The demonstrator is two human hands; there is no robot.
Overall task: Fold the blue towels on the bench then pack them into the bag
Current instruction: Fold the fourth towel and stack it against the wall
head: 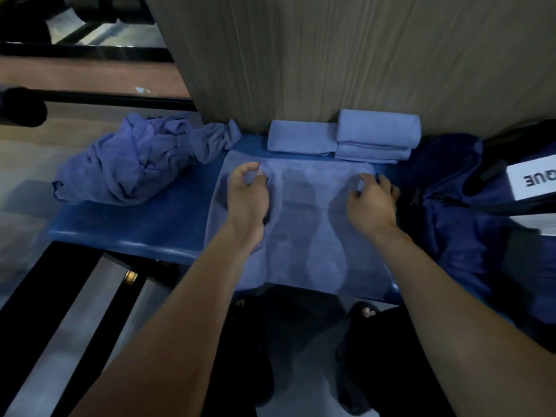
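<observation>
Three folded towels [373, 136] beside seemingly empty bag [451, 212]

Wood-grain wall panel [331, 55] behind, white printed card [532, 179] at right, black sandals [365, 311] on the floor below.

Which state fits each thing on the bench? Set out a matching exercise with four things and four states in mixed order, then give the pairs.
Things:
1. spread towel
2. crumpled towels
3. folded towels
4. bag

States:
A. stacked against the wall
B. lying at the bench's right end
C. flat, far corners pinched by left hand and right hand
D. heaped at the left end

Pairs: 1-C, 2-D, 3-A, 4-B
</observation>
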